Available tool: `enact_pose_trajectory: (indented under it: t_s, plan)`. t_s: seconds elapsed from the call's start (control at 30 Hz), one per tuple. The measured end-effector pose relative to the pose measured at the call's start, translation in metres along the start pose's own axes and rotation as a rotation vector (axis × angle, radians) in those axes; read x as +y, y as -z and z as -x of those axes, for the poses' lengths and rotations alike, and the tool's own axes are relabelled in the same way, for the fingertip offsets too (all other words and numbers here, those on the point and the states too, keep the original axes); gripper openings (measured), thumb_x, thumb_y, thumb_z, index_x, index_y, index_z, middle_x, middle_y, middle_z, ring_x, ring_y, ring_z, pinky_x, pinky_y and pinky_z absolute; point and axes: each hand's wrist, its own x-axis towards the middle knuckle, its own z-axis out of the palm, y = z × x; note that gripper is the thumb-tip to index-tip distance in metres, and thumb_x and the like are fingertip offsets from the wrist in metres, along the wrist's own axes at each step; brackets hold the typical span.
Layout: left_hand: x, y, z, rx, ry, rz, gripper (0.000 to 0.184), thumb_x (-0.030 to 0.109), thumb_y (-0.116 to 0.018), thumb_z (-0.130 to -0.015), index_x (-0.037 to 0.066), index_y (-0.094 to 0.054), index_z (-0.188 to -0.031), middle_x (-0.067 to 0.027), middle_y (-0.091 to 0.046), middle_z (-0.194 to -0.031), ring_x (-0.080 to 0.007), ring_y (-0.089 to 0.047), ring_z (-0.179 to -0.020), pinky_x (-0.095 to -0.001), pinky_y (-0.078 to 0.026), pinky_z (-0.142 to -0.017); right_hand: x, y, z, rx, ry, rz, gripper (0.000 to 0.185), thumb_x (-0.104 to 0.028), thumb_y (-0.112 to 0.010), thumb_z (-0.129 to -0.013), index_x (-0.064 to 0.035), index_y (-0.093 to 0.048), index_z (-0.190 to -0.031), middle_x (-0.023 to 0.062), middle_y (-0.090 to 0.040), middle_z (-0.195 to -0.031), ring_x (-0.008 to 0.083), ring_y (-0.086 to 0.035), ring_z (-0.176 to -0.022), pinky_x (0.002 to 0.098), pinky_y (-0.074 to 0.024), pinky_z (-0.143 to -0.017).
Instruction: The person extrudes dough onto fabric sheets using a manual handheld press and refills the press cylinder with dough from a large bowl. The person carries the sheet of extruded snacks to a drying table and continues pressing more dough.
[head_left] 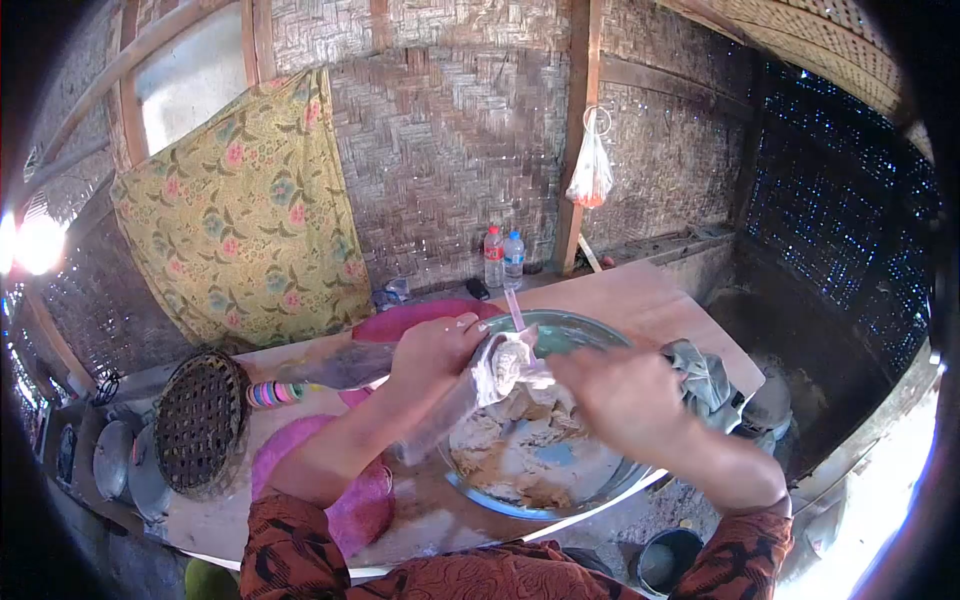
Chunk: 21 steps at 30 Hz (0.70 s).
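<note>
My left hand (pixel 440 352) is closed around a clear plastic bag (pixel 430 425), whose upper part is bunched above a large basin. A pale, pasty mixture (pixel 507 365) shows at the bag's opening. Close by on the right, my right hand (pixel 625 390) is blurred and its fingers look closed; a whitish piece at the fingertips is too smeared to name. Below both hands, the round basin (pixel 480 497) holds a tan, crumbly mixture (pixel 530 455). A slim pinkish handle (pixel 514 308) sticks up just behind the bag.
A woven basket (pixel 198 422), a roll of coloured bands (pixel 274 393) and pink bags (pixel 355 510) lie left on the table (pixel 640 300). Two bottles (pixel 503 256) stand at the back. A grey cloth (pixel 703 378) is right of the basin. A bucket (pixel 662 562) stands below.
</note>
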Motion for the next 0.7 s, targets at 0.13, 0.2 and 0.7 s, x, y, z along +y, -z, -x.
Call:
enact_pose_trajectory:
  t_s: [0.13, 0.2, 0.7]
  plan:
    - [-0.013, 0.002, 0.007, -0.065, 0.039, 0.017, 0.037, 0.034, -0.071, -0.065, 0.012, -0.06, -0.093, -0.0085, -0.059, -0.082, -0.0289, -0.062, -0.078, -0.0401, -0.051, -0.066, -0.025, -0.026, 0.011, 0.282, 0.137, 0.387, 0.035, -0.017, -0.057, -0.076, -0.0084, -0.06, -0.11, 0.0014, -0.053, -0.074, 0.0148, -0.054, -0.062, 0.027, -0.0456, -0.052]
    - [-0.029, -0.016, 0.018, -0.085, 0.063, -0.078, 0.038, 0.038, -0.073, -0.064, 0.014, -0.064, -0.093, -0.0071, -0.064, -0.084, -0.0266, -0.064, -0.08, -0.0375, -0.053, -0.069, -0.024, -0.03, 0.021, 0.286, 0.166, 0.422, 0.035, -0.016, -0.057, -0.073, -0.007, -0.061, -0.107, -0.0014, -0.05, -0.073, 0.0133, -0.052, -0.06, 0.0264, -0.0429, -0.049]
    - [-0.024, -0.007, 0.023, 0.079, 0.113, -0.055, 0.033, 0.03, -0.065, -0.075, 0.01, -0.063, -0.102, -0.0078, -0.063, -0.092, -0.0265, -0.065, -0.08, -0.0387, -0.053, -0.066, -0.035, -0.003, 0.018, 0.281, 0.131, 0.257, 0.03, -0.015, -0.059, -0.071, -0.0022, -0.057, -0.097, 0.002, -0.052, -0.071, 0.0157, -0.059, -0.06, 0.0297, -0.0472, -0.05]
